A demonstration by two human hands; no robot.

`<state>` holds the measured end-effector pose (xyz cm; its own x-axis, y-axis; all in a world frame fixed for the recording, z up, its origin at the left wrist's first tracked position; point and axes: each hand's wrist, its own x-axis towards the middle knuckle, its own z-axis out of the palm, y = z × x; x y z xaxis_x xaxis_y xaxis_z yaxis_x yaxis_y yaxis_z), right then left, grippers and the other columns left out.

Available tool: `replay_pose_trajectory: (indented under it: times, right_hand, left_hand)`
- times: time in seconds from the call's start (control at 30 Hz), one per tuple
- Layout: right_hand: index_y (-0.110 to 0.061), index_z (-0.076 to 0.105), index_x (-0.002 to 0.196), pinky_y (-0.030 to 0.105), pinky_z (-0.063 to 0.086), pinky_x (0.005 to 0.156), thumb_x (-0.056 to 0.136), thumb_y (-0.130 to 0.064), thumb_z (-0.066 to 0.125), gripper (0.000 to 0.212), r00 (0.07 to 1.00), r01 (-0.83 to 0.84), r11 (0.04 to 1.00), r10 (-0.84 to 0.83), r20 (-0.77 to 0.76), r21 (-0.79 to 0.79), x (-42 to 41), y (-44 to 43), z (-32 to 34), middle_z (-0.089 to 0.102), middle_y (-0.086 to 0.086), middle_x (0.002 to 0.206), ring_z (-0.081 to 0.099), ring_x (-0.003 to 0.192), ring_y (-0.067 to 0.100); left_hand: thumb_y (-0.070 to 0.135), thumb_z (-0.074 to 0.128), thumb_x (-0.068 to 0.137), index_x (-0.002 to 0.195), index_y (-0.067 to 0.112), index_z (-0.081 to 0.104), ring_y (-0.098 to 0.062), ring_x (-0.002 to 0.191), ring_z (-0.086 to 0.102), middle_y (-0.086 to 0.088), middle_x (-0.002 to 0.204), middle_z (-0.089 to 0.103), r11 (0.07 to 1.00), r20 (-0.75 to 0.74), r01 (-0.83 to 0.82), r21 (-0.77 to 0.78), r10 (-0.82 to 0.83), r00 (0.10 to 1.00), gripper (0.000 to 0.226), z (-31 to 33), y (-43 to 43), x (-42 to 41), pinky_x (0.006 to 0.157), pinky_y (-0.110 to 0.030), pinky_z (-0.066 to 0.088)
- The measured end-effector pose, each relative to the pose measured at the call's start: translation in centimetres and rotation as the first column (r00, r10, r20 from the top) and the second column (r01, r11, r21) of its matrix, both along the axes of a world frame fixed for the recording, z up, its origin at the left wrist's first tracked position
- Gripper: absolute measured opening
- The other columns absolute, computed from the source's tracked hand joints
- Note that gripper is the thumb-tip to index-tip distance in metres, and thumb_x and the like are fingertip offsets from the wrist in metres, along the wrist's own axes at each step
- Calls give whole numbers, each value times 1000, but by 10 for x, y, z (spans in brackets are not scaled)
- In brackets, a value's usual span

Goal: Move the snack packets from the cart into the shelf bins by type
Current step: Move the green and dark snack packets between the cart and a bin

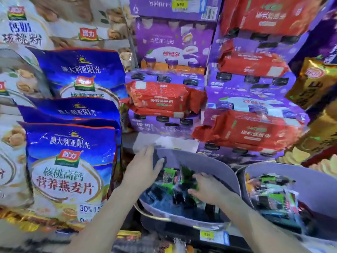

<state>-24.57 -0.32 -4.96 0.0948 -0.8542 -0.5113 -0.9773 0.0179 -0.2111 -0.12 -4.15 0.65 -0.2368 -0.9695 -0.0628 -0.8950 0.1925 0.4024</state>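
Reaching into the grey bin (209,165), right hand (206,189) lies over green-and-black snack packets (168,177); blur hides whether it grips. Left hand (144,167), fingers straight, braces the rim. Likely risk: bin tips forward, or types mix with neighbouring bin (313,181).

Shelf (128,141), grey bins (201,161), blue bags (71,161)

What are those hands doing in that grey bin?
A person is putting snack packets away on a shop shelf. The left hand rests with straight fingers on the rim of the bin, perhaps to steady it. The right hand is down inside, on the green and dark packets; whether it grips one is too blurred to tell. A second bin beside it holds packets too.
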Motion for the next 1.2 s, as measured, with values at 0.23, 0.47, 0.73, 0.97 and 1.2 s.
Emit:
replay_pose_trajectory:
  times: [0.23,0.47,0.73,0.97,1.2]
  right_hand:
    - [-5,43,147,30,41,103,95,-52,68,75,997,75,984,-74,-15,160,-1,-18,-18,55,15,147,52,135,29]
    - [-14,57,111,23,37,68,90,-37,78,38,992,123,967,-126,-1,225,10,-17,-32,69,7,111,64,99,24]
    - [-24,62,89,28,48,55,80,-23,88,27,863,255,919,-357,358,301,3,-13,-17,73,3,86,60,58,17]
    - [-16,71,99,23,51,52,82,-11,87,24,355,393,842,-510,783,370,4,-2,38,72,-1,73,66,63,13]
    - [-28,75,90,27,55,68,72,-38,93,27,199,266,911,-371,907,314,23,-2,71,75,3,86,70,75,15]
  left_hand:
    - [45,51,107,153,16,40,-30,128,55,-7,139,56,999,-22,33,-12,-34,999,55,-13,-6,4,99,-41,50]
    - [45,52,106,154,21,40,-25,126,57,-1,137,57,999,-98,25,-40,-29,995,55,-13,-5,4,96,-41,54]
    - [42,54,105,152,21,44,-22,119,59,2,128,57,998,-136,13,-58,-21,990,53,-13,-2,4,84,-34,50]
    - [43,62,103,138,18,62,-22,123,50,2,129,62,968,-336,-112,-223,32,941,44,3,10,6,104,-39,43]
    - [67,61,91,103,35,61,-6,81,63,7,87,69,992,-585,-85,93,123,801,34,22,31,-14,65,-32,49]
